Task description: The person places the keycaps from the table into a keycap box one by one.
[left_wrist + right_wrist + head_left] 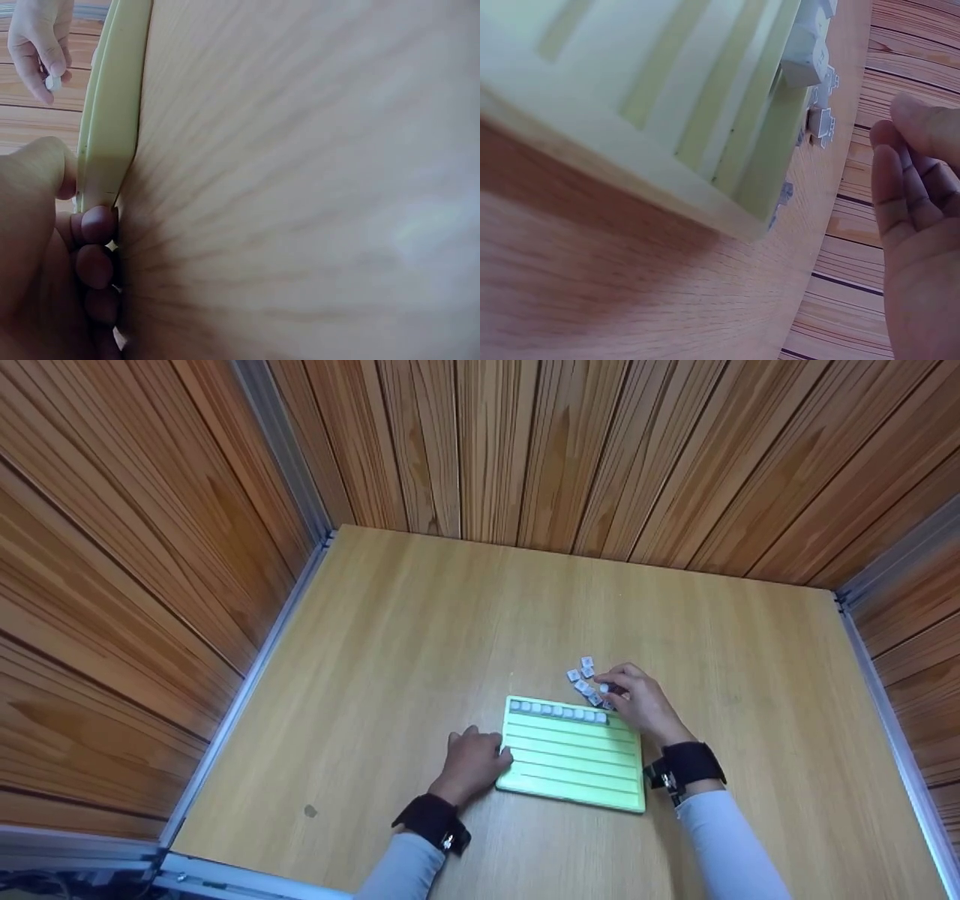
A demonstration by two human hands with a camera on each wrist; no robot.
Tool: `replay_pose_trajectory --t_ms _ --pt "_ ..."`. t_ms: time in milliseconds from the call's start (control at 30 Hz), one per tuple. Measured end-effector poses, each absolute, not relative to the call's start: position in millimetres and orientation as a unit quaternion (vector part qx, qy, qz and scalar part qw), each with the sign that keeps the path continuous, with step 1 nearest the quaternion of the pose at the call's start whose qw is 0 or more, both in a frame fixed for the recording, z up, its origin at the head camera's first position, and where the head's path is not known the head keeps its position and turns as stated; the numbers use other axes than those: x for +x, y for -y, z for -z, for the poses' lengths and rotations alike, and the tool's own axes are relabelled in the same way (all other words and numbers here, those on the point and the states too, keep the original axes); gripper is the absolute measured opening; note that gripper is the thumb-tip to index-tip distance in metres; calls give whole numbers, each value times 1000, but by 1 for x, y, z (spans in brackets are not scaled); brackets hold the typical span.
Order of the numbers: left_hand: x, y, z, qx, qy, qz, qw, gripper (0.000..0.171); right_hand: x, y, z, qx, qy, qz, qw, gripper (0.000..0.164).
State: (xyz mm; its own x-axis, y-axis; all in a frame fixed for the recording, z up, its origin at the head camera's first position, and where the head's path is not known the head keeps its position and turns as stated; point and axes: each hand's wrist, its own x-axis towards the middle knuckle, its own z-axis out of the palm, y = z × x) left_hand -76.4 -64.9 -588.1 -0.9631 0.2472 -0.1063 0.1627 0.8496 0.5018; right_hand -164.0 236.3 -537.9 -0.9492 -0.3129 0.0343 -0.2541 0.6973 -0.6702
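A pale green ridged tray [574, 772] lies on the table. Along its far groove sits a row of small white keycap-like blocks [559, 711], leaving the groove's right end bare. My left hand [471, 765] grips the tray's left edge, thumb over the rim and fingertips against the side, as the left wrist view shows. Past the tray's far right corner, my right hand [643, 706] pinches one white keycap-like block [52, 82] between thumb and fingers, above the table. In the right wrist view the fingers hide that block.
Several loose white blocks [582, 685] lie beyond the tray, just left of my right hand. Wood-plank walls [487, 450] enclose the table [405, 660] at the back and sides, with metal rails [247, 690] along the side edges.
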Motion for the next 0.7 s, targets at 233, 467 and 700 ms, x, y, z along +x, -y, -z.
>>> replay_pose_trajectory --t_ms 233,467,700 --pt "-75 65 589 107 -957 -256 81 25 -163 -235 541 -165 -915 369 15 21" --pt "-76 65 588 103 -958 -254 85 26 -159 -232 536 -179 -918 354 7 21" --pt "-76 66 588 103 -957 -257 85 26 -155 -231 531 -192 -923 334 -2 23"
